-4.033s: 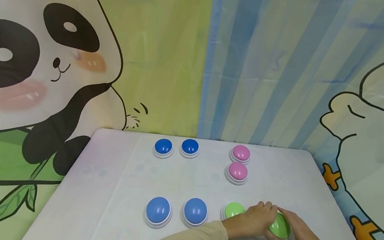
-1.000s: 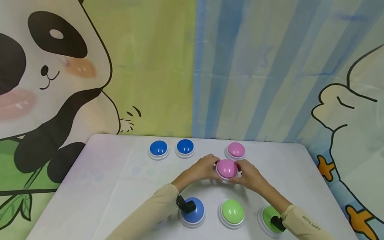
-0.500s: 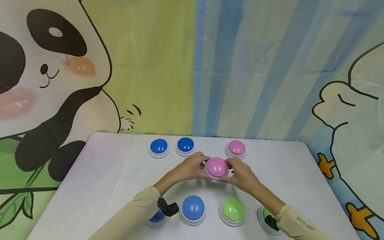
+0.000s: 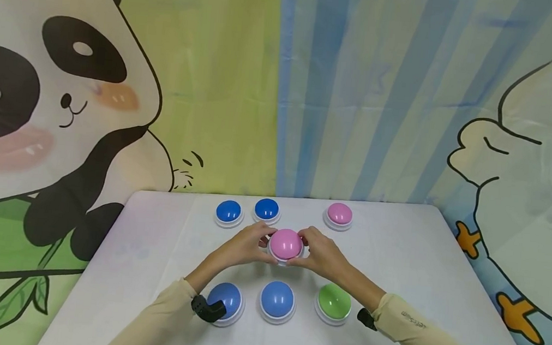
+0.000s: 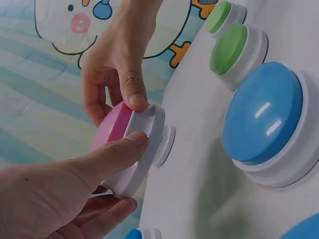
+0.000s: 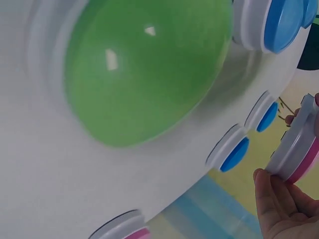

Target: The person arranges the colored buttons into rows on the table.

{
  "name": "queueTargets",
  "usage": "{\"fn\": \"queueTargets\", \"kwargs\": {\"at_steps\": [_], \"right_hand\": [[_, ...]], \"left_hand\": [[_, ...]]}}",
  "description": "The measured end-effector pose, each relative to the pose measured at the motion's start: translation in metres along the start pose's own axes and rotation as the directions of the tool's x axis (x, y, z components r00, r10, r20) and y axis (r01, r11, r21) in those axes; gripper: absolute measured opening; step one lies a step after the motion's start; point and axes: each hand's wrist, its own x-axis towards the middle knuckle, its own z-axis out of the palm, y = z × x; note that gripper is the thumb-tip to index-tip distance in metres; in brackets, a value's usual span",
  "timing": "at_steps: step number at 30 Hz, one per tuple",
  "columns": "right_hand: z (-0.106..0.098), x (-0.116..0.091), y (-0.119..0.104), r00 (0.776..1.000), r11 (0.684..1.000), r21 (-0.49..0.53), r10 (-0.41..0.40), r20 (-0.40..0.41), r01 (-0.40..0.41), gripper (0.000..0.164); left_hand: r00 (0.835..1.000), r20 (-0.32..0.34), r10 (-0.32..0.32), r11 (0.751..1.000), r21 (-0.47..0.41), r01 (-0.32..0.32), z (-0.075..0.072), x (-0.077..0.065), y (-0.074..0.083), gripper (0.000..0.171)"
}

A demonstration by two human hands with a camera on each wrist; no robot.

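Between my two hands is a pink push button with a white base, held just above the table's middle. My left hand grips its left side, thumb on the white rim, as the left wrist view shows. On the opposite side my right hand pinches the rim with thumb and fingers. In the left wrist view the button's white base is tilted, its pink dome facing away from the table. A second pink button stands at the back, right of centre.
Two dark blue buttons stand at the white table's back left. Two lighter blue buttons and a green button form a front row. Another green button shows in the left wrist view. A printed cloth hangs behind the table.
Four seconds ago both hands were at the right front green button. Since then they have taken hold of the nearer pink button and carried it left, away from the other pink one.
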Motion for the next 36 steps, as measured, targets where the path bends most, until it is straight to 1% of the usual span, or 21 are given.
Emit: {"fn": "queueTargets", "kwargs": {"at_steps": [2,6,11,17,22,27,36], "right_hand": [[0.003,0.003,-0.005,1.0,1.0,0.001,-0.005,0.001,0.005,0.065],[0.009,0.009,-0.017,1.0,1.0,0.016,-0.016,0.011,0.016,0.066],[0.021,0.015,-0.035,0.998,0.998,0.033,-0.062,0.027,0.061,0.065],[0.03,0.02,-0.051,0.992,0.992,0.057,-0.116,0.054,0.113,0.062],[0.034,0.025,-0.059,0.989,0.989,0.077,-0.13,0.076,0.124,0.06],[0.037,0.03,-0.064,0.987,0.986,0.099,-0.139,0.077,0.131,0.058],[0.042,0.028,-0.073,0.983,0.981,0.14,-0.15,0.103,0.135,0.059]], "left_hand": [[1.0,-0.011,0.004,1.0,-0.01,-0.004,-0.003,-0.005,-0.003,0.067],[1.0,-0.022,-0.017,0.999,-0.047,0.016,-0.009,-0.015,-0.011,0.069],[0.997,-0.042,-0.058,0.997,-0.047,0.056,-0.018,-0.035,-0.022,0.07],[0.997,-0.046,-0.065,0.997,-0.048,0.062,-0.029,-0.055,-0.031,0.07],[0.998,-0.04,-0.049,0.998,-0.035,0.048,-0.039,-0.061,-0.037,0.071],[0.999,-0.025,-0.04,0.998,-0.056,0.038,-0.047,-0.066,-0.042,0.07],[0.999,0.006,-0.045,0.995,-0.086,0.045,-0.051,-0.079,-0.044,0.07]]}}
